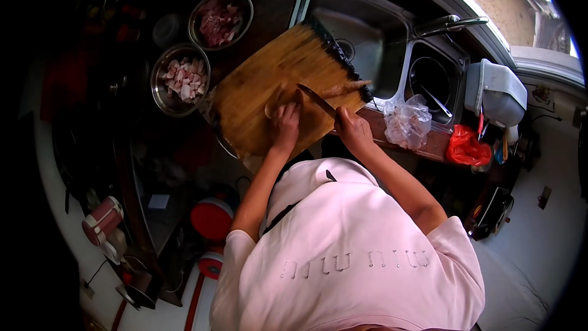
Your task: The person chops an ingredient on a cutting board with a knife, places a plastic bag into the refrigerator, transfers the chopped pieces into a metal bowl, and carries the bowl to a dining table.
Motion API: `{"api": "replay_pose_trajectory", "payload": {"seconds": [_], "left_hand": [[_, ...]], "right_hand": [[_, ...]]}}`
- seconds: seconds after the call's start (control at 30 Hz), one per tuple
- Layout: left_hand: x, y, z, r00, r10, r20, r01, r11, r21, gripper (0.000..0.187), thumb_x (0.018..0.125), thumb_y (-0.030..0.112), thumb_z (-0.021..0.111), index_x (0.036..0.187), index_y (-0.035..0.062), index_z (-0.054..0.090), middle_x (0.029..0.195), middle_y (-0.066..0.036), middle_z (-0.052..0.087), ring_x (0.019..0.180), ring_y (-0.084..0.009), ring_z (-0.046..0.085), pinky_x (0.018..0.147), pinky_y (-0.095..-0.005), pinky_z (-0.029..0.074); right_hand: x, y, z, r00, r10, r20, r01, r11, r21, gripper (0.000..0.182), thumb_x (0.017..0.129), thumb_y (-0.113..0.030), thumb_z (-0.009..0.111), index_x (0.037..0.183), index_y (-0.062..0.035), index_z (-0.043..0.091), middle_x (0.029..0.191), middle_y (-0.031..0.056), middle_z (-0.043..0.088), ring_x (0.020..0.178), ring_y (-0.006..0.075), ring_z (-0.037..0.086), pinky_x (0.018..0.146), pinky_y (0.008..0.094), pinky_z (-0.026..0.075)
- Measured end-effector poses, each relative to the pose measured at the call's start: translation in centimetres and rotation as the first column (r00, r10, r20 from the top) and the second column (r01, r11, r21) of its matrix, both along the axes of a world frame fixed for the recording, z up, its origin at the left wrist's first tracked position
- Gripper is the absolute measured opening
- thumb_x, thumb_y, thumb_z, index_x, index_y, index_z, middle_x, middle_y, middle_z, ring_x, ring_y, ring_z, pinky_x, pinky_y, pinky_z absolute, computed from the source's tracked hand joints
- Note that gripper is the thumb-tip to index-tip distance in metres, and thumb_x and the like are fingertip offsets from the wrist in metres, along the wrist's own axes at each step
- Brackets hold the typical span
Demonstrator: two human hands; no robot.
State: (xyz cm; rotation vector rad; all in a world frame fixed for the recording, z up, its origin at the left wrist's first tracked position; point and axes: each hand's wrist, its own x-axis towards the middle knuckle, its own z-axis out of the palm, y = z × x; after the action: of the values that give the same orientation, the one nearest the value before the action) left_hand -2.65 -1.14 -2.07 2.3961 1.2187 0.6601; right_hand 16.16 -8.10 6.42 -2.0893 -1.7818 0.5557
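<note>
A large wooden cutting board (257,79) lies in front of me, reaching over the sink's near edge. My right hand (353,129) is wrapped round the handle of a kitchen knife (315,98), whose dark blade points up and left across the board. Fingers of my left hand (286,124) are bent down on the board, left of the blade. They press at a pale brown piece (274,99) whose kind I cannot tell. Beyond the knife, a long orange-brown, root-like piece (344,88) lies by the board's right edge.
Two metal bowls stand at the upper left: one of red meat strips (220,23), one of pale, fatty pieces (184,79). A double steel sink (383,43) with a faucet (450,24) is behind the board. Right are a clear plastic bag (408,122) and a red bag (468,146).
</note>
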Motion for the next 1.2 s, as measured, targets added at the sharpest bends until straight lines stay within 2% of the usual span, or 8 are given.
{"api": "replay_pose_trajectory", "payload": {"seconds": [0.17,0.3,0.4,0.57,0.67,0.87,1.07,1.2], "left_hand": [[-0.1,0.3,0.7,0.999,-0.027,0.021,0.027,1.000,0.004,0.033,0.074,0.002,0.053,0.105,0.0050,0.063,0.107,-0.007,0.058,0.095,-0.0278,0.053,0.082,-0.0382,0.045],[0.0,0.1,-0.3,0.998,-0.001,0.066,0.002,1.000,-0.028,0.027,0.074,0.001,0.053,0.098,0.0041,0.064,0.105,-0.008,0.058,0.094,-0.0281,0.053,0.081,-0.0387,0.045],[-0.1,0.3,-0.9,0.998,0.011,0.067,-0.009,1.000,-0.024,0.020,0.074,0.002,0.053,0.091,0.0035,0.064,0.104,-0.008,0.058,0.094,-0.0284,0.053,0.080,-0.0392,0.045],[-0.4,0.2,-1.2,0.999,0.003,0.048,-0.005,0.999,0.044,0.017,0.073,0.003,0.053,0.086,0.0035,0.064,0.103,-0.008,0.058,0.094,-0.0284,0.053,0.079,-0.0392,0.045],[-0.4,0.7,-0.4,0.996,-0.053,0.071,0.055,0.998,-0.021,0.022,0.073,0.004,0.054,0.093,0.0047,0.064,0.101,-0.008,0.057,0.094,-0.0281,0.052,0.079,-0.0388,0.044],[-0.9,1.6,3.5,0.991,-0.119,-0.056,0.114,0.989,-0.096,0.032,0.075,0.007,0.058,0.107,0.0073,0.060,0.097,-0.007,0.055,0.091,-0.0270,0.050,0.079,-0.0379,0.042],[0.8,1.0,0.5,0.999,-0.039,-0.031,0.036,0.996,-0.085,0.034,0.080,0.009,0.056,0.113,0.0087,0.061,0.098,-0.006,0.056,0.086,-0.0271,0.051,0.078,-0.0412,0.043],[1.0,0.6,0.0,0.993,0.009,-0.116,0.003,0.995,0.104,0.029,0.081,0.010,0.053,0.109,0.0086,0.063,0.099,-0.004,0.058,0.085,-0.0267,0.051,0.079,-0.0407,0.045]], "right_hand": [[-0.6,0.5,1.0,0.999,0.039,0.002,-0.038,0.995,-0.088,0.013,0.082,-0.013,0.055,0.088,-0.0062,0.046,0.077,0.0186,0.058,0.068,0.0406,0.058,0.057,0.0483,0.047],[-0.8,1.2,0.8,0.988,0.062,0.145,-0.026,0.970,-0.242,0.008,0.084,-0.011,0.051,0.089,-0.0074,0.046,0.077,0.0191,0.059,0.068,0.0386,0.061,0.056,0.0484,0.048],[-2.5,1.4,1.5,0.970,0.098,0.221,-0.045,0.971,-0.234,0.007,0.084,-0.010,0.050,0.089,-0.0074,0.046,0.078,0.0194,0.059,0.068,0.0376,0.061,0.056,0.0480,0.049],[-1.8,1.1,1.9,0.993,0.022,0.115,-0.004,0.988,-0.157,0.008,0.083,-0.011,0.051,0.086,-0.0066,0.046,0.078,0.0187,0.057,0.069,0.0415,0.058,0.057,0.0490,0.046],[-1.3,1.2,2.2,0.996,0.023,0.081,-0.010,0.988,-0.152,0.008,0.084,-0.011,0.052,0.085,-0.0064,0.045,0.078,0.0190,0.057,0.069,0.0414,0.058,0.057,0.0490,0.046],[-0.9,0.8,2.0,0.997,0.015,0.078,-0.002,0.987,-0.163,0.009,0.084,-0.012,0.053,0.086,-0.0057,0.046,0.079,0.0203,0.058,0.068,0.0410,0.058,0.057,0.0488,0.046],[0.5,0.9,1.8,0.996,0.045,0.075,-0.032,0.984,-0.175,0.010,0.084,-0.012,0.053,0.087,-0.0059,0.046,0.079,0.0200,0.058,0.068,0.0409,0.058,0.057,0.0486,0.046],[0.6,1.5,2.9,0.996,0.076,0.053,-0.067,0.985,-0.157,0.010,0.084,-0.011,0.054,0.087,-0.0061,0.046,0.077,0.0195,0.058,0.068,0.0411,0.058,0.057,0.0487,0.045]]}}
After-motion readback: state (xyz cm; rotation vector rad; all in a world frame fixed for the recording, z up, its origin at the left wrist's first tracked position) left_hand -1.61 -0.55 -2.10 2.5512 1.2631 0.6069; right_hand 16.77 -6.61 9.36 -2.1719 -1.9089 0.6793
